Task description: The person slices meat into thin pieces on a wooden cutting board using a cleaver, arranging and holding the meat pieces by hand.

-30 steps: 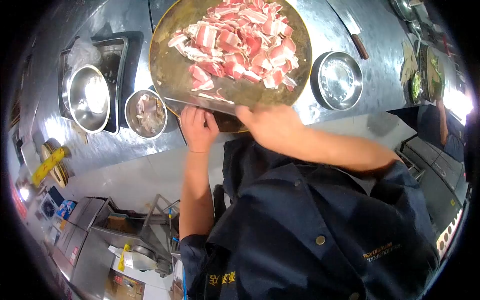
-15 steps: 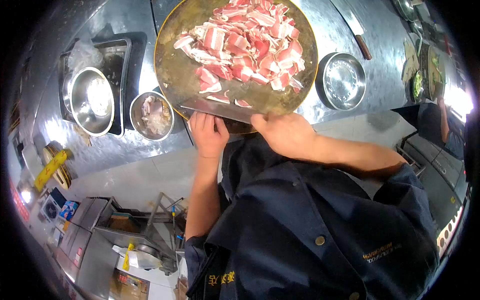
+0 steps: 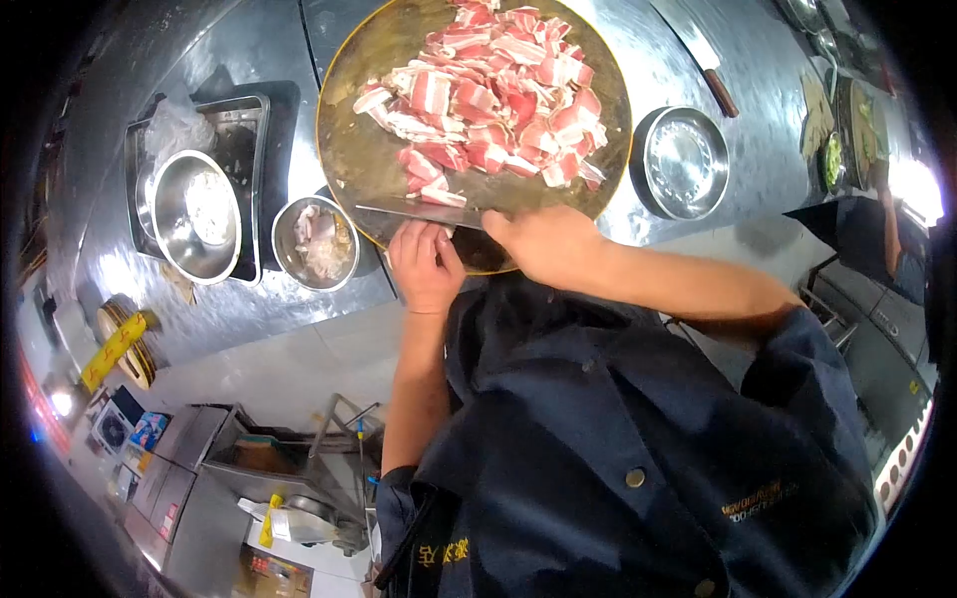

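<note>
My right hand [image 3: 551, 245] grips a cleaver [image 3: 419, 211], its blade reaching left across the near part of the round cutting board [image 3: 359, 159]. My left hand [image 3: 426, 265] is at the board's near edge, fingers curled in close behind the blade. A small pale bit shows beside those fingertips; what they press on is mostly hidden. Beyond the blade lies a heap of sliced pork belly [image 3: 498, 100], red with white fat bands. Several slices [image 3: 429, 179] lie at the heap's near left side, just past the cleaver.
Left of the board are a small bowl of pale meat scraps [image 3: 317, 244] and a steel bowl [image 3: 196, 217] on a dark tray [image 3: 261, 130]. On the right stand a round steel pan [image 3: 686, 162] and another knife [image 3: 720, 92]. A person's arm [image 3: 887, 214] shows at far right.
The view has shifted slightly. The blade has turned more edge-on and lies flatter across the board. A separate small slice seen beyond the blade's right part no longer shows there.
</note>
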Demonstrator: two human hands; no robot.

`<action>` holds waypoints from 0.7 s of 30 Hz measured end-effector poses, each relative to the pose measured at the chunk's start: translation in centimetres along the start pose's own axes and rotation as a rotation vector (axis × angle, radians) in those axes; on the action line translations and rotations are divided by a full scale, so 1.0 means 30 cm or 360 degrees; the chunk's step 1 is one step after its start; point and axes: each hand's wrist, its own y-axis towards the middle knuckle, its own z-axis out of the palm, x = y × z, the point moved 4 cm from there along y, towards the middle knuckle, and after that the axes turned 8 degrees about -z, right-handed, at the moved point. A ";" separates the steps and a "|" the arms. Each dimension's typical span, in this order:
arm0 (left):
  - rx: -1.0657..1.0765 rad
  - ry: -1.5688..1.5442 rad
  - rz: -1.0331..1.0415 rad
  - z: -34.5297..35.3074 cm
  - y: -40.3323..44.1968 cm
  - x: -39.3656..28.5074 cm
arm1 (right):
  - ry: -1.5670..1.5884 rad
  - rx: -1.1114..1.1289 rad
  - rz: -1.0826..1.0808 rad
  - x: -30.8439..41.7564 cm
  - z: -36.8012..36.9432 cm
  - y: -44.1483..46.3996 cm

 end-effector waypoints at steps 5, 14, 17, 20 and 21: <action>-0.0008 -0.0019 -0.0007 0.002 -0.008 0.004 | 0.0043 -0.0083 -0.0067 -0.031 0.053 0.094; 0.0010 -0.0012 0.0017 0.008 -0.019 0.028 | -0.0115 0.0126 0.0073 0.038 -0.090 -0.141; 0.0016 0.0029 0.0009 0.014 -0.031 0.043 | 0.0067 0.0011 0.0012 0.061 -0.078 -0.044; -0.0038 0.0029 0.0002 0.018 -0.026 0.034 | 0.0133 -0.0148 -0.0089 0.055 -0.051 0.011; -0.0079 0.0039 0.0026 0.020 -0.026 0.031 | 0.0141 -0.0114 -0.0076 0.047 -0.041 -0.002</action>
